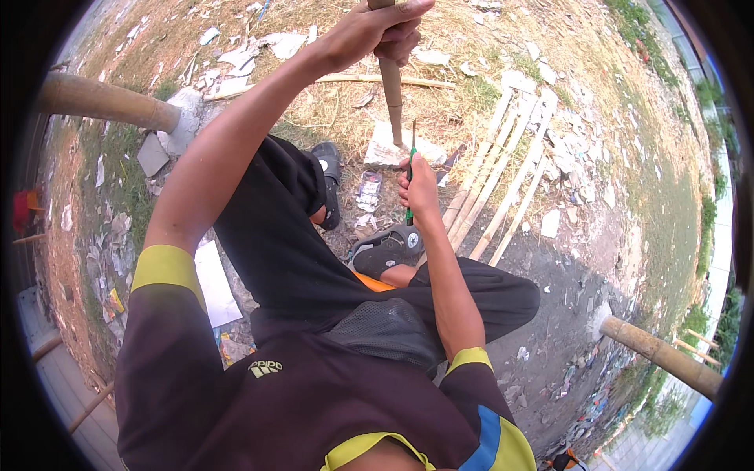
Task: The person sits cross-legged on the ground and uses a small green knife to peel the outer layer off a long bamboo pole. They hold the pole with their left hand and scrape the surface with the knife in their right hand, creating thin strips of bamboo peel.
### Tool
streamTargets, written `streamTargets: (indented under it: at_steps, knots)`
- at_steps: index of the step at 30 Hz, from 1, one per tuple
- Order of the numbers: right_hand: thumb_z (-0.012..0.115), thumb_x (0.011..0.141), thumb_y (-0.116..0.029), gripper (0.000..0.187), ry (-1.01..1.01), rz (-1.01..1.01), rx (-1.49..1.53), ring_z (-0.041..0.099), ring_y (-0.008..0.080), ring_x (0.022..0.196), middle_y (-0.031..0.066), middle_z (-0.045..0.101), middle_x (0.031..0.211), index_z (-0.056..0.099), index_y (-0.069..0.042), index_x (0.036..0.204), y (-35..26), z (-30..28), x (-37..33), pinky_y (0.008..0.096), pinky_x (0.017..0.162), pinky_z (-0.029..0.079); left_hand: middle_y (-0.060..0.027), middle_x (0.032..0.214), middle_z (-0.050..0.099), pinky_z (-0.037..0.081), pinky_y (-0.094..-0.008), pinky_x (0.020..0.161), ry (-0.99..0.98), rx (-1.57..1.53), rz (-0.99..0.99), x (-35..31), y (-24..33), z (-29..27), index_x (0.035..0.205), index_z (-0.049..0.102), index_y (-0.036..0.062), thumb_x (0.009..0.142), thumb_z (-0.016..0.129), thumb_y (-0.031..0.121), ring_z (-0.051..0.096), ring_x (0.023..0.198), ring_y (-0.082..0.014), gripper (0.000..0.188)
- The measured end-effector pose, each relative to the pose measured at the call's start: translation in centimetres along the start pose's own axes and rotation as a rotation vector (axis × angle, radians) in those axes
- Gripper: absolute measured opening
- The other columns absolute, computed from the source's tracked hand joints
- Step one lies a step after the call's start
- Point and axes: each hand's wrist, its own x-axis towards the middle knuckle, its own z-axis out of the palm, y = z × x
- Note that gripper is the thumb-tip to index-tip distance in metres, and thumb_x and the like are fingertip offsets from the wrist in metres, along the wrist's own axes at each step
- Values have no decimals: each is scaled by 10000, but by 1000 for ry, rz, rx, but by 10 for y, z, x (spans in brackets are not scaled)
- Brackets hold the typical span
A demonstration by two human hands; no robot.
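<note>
My left hand [385, 31] is wrapped around the upper part of a bamboo pole [392, 90] beyond my feet. The pole stands nearly upright, its lower end at a pale flat slab [381, 149] on the ground. In my right hand [422, 187] is a green-handled tool [411, 161] with a thin dark blade pointing up, close beside the pole's lower end. Whether the blade touches the pole I cannot tell. The blade's exact kind is too small to make out.
Several bamboo strips [491, 177] lie side by side to the right of the slab. A thin bamboo stick [353, 78] lies behind the pole. Thick bamboo posts rise at the left [110, 100] and right [664, 357]. Litter and dry grass cover the ground around my sandals [385, 251].
</note>
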Motion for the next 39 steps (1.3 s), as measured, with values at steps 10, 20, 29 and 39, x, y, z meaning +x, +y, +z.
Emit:
streamTargets:
  at_steps: [10, 20, 29, 39]
  knots:
    - [338, 1011, -427, 381, 27, -5, -23, 332, 62, 446, -15, 381, 608, 470, -74, 952, 4, -15, -13, 229, 383, 259, 23, 477, 218, 276, -306, 494, 55, -221, 27, 22, -6, -52, 542, 241, 188, 949, 518, 382, 248, 434, -135, 529]
    - [250, 1001, -415, 531, 268, -280, -444, 537, 336, 661, 169, 539, 664, 528, 9, 842, -46, 49, 27, 455, 682, 417, 21, 467, 237, 278, -314, 496, 6, -188, 69, 12, -3, -38, 538, 239, 175, 958, 486, 274, 267, 432, -138, 497]
    - [280, 992, -462, 593, 89, -285, -609, 547, 297, 643, 139, 527, 597, 547, -6, 722, -7, 47, -6, 416, 673, 411, -10, 467, 247, 317, -332, 534, 407, -194, 231, -101, -21, 17, 538, 217, 121, 952, 433, 194, 246, 454, -143, 473]
    - [350, 994, -386, 520, 118, -460, -721, 567, 439, 647, 251, 559, 644, 591, 20, 775, 21, 36, -13, 483, 620, 428, -6, 455, 229, 209, -322, 470, 499, -138, 455, -165, -45, 64, 546, 211, 118, 955, 327, 168, 170, 448, -119, 428]
